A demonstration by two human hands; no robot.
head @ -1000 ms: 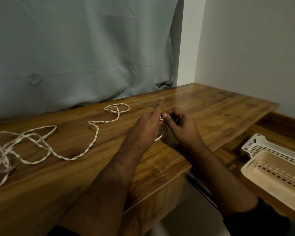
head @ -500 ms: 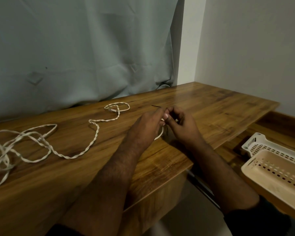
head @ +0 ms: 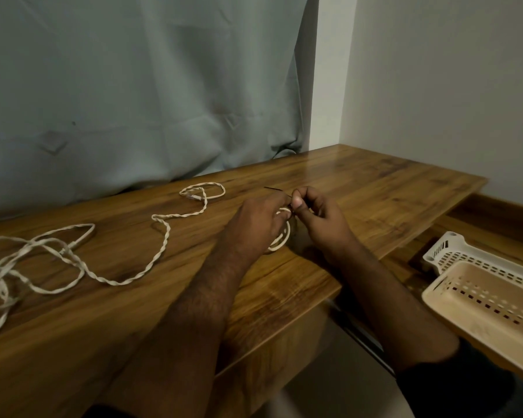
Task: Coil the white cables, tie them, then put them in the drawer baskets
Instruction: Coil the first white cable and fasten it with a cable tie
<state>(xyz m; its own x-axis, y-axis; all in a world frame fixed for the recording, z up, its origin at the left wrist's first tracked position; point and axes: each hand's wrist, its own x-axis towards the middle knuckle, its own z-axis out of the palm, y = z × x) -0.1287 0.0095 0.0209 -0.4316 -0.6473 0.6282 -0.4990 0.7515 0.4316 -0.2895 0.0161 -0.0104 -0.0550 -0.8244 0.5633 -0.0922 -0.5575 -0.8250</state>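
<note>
Both hands are meeting over the table [head: 375,191]: the left hand [head: 257,221] is gripping a coiled white cable [head: 280,241], the right hand [head: 317,218] is pinching a thin dark tie [head: 274,190] at its top.

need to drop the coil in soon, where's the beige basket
In the head view the beige basket sits low right, in the open drawer beside the white basket.

- Long twisted white cable [head: 163,245]: off-white, with a spiral twist pattern.
- Wooden desk top [head: 375,188]: warm brown, streaked with darker grain.
- Perforated plastic basket [head: 435,292]: beige, with rows of slots.
- Second slotted plastic basket [head: 447,241]: white.
- Hanging cloth curtain [head: 133,86]: pale grey-green.
</note>
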